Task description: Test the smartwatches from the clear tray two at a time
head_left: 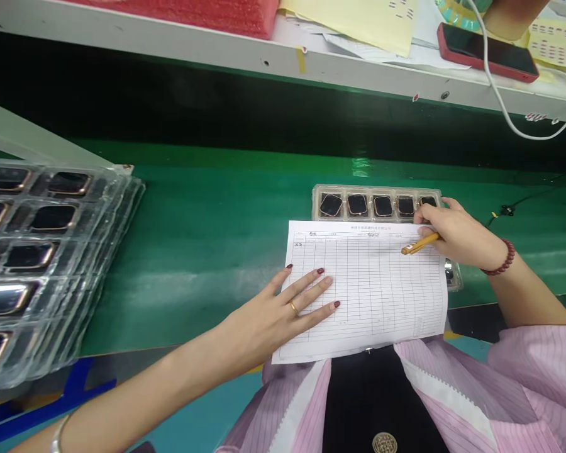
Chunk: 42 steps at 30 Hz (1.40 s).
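A white printed form (377, 289) with a ruled grid lies over a clear plastic tray (317, 202). Handwriting shows in its top rows. My left hand (287, 308) rests on the form's left part, fingers spread, holding nothing. At the upper right corner of the sheet, my right hand (457, 233) is closed around a yellow pen (421, 244), which points left over the paper. Fingers of that hand also meet the sheet's edge near the tray. Along the tray's uncovered row sit several dark square watch faces (382, 206); the form hides the rest.
Several stacked clear trays (89, 270) with similar watch faces stand at the left on the green table (207, 251). Overhead, a white shelf (217, 53) spans the back, bearing papers (358, 25), a red-cased phone (488, 53) and a hanging white cable (500, 107).
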Available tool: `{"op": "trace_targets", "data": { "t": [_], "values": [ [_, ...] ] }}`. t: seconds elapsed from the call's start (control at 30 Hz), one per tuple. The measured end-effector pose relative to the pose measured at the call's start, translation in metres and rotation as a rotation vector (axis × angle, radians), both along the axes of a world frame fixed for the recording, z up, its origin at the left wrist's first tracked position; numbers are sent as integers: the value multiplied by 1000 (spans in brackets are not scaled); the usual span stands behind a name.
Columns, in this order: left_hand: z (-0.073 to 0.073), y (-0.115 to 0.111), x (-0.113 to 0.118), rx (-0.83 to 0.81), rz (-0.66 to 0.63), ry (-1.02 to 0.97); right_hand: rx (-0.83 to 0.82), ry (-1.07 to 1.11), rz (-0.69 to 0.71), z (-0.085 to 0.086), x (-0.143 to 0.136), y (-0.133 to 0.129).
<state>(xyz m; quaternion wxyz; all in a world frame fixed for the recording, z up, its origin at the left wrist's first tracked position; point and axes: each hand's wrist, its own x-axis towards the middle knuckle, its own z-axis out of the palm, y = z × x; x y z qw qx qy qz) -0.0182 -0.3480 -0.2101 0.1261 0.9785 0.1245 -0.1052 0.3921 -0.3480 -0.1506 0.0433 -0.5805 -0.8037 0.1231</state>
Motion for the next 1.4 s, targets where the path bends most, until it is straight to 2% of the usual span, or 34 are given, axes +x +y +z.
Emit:
{"op": "trace_targets", "data": {
  "t": [0.1, 0.2, 0.23, 0.33, 0.4, 0.5, 0.57, 0.63, 0.7, 0.77, 0.87, 1.0, 1.1, 1.23, 1.4],
  "values": [
    [14, 7, 5, -1, -8, -204, 115, -11, 32, 23, 9, 14],
    [15, 21, 35, 11, -53, -459, 293, -97, 16, 40, 21, 52],
    [12, 26, 51, 15, -58, -515, 325, -116, 3, 42, 24, 68],
    [1, 44, 98, 30, -46, -519, 398, -81, -17, 38, 28, 109],
    [-4, 53, 119, 25, -47, -502, 459, -19, -54, 31, 24, 118],
    [-7, 59, 121, 20, -76, -523, 574, 147, -106, 20, 4, 95],
    [-7, 58, 110, 18, -106, -537, 549, 429, -57, 11, -16, 62],
    [-5, 55, 98, 5, -141, -531, 329, 783, -82, -2, -37, 29],
    [-4, 52, 91, 12, -175, -525, 19, 955, -89, -16, -53, 6],
    [-4, 50, 91, 65, -181, -521, -163, 1040, -88, -28, -61, -4],
    [-3, 50, 97, 159, -158, -492, -192, 1092, -92, -36, -62, -4],
    [1, 46, 99, 199, -130, -480, -252, 1080, -47, -35, -58, -1],
    [6, 42, 96, 138, -135, -468, -270, 1049, -98, -35, -57, -3],
    [8, 41, 96, 58, -86, -405, -216, 997, -187, -36, -60, -6],
    [3, 40, 97, 22, -85, -390, -212, 960, -136, -34, -67, -21]
  ]
}}
